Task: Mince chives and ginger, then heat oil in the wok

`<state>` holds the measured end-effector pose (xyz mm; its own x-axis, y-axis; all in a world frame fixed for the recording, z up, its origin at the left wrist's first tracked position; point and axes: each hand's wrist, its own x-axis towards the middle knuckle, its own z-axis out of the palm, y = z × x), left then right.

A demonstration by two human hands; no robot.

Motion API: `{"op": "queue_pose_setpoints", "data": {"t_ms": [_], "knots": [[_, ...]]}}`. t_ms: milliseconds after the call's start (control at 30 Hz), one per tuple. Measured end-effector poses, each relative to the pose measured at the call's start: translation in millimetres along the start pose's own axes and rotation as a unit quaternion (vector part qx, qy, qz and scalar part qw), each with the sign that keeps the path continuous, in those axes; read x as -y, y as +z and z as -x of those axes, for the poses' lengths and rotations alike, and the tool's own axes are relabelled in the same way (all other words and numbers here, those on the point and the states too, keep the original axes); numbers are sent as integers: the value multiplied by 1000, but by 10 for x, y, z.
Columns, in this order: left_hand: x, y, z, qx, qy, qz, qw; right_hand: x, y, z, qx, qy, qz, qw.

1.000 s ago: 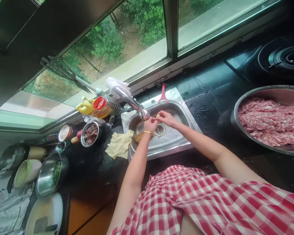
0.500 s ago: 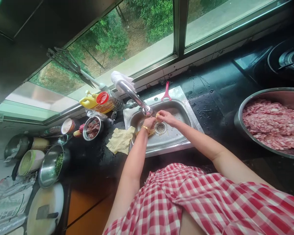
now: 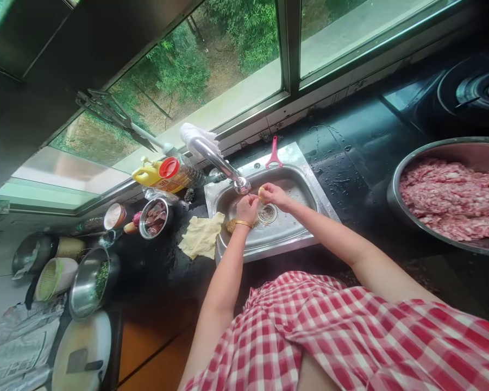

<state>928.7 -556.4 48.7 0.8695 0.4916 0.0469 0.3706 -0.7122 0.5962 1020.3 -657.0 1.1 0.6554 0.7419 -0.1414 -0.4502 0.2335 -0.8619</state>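
Over the sink (image 3: 283, 239), both of my hands work close together just below the faucet head (image 3: 242, 185). My right hand (image 3: 274, 195) pinches a small pale-yellow piece (image 3: 262, 194), whose kind is too small to tell. A hand's width to the left is my left hand (image 3: 248, 209), with a gold bracelet at the wrist and the fingers closed. Whatever those fingers hold is hidden. Partly behind the left wrist, a brownish lump (image 3: 230, 225) lies in the basin. Bits are scattered around the drain (image 3: 267, 214).
A pink peeler (image 3: 274, 155) rests on the sink's back rim. Left of the sink lie a pale cloth (image 3: 201, 236) and a metal bowl (image 3: 165, 221) of dark reddish chunks. At right stands a large pot (image 3: 395, 203) of minced meat. A cleaver (image 3: 78, 360) lies on a round board (image 3: 61, 374).
My left hand has turned slightly, its fingers now pointing up towards the faucet, and the brownish lump shows more. My right hand stays nearly in place. The view has shifted a little.
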Motion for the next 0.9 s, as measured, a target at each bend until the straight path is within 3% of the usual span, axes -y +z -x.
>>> {"op": "queue_pose_setpoints", "data": {"t_ms": [167,400,600,700,800,900], "knots": [[-25,-14,-41,20,0,-40,999,-37,12,4,2,12,-12,1000],[49,-49,-90,13,-89,49,995,-81,49,36,40,64,-116,990],[49,59,40,-2,-29,177,984,-116,119,57,10,46,-143,989],[22,81,99,-9,-6,175,984,-98,139,82,-12,13,-104,994],[5,51,106,-19,9,143,989,-46,119,128,-26,-60,23,998],[-10,-1,86,-10,22,124,992,36,68,164,-43,-188,201,961]]}}
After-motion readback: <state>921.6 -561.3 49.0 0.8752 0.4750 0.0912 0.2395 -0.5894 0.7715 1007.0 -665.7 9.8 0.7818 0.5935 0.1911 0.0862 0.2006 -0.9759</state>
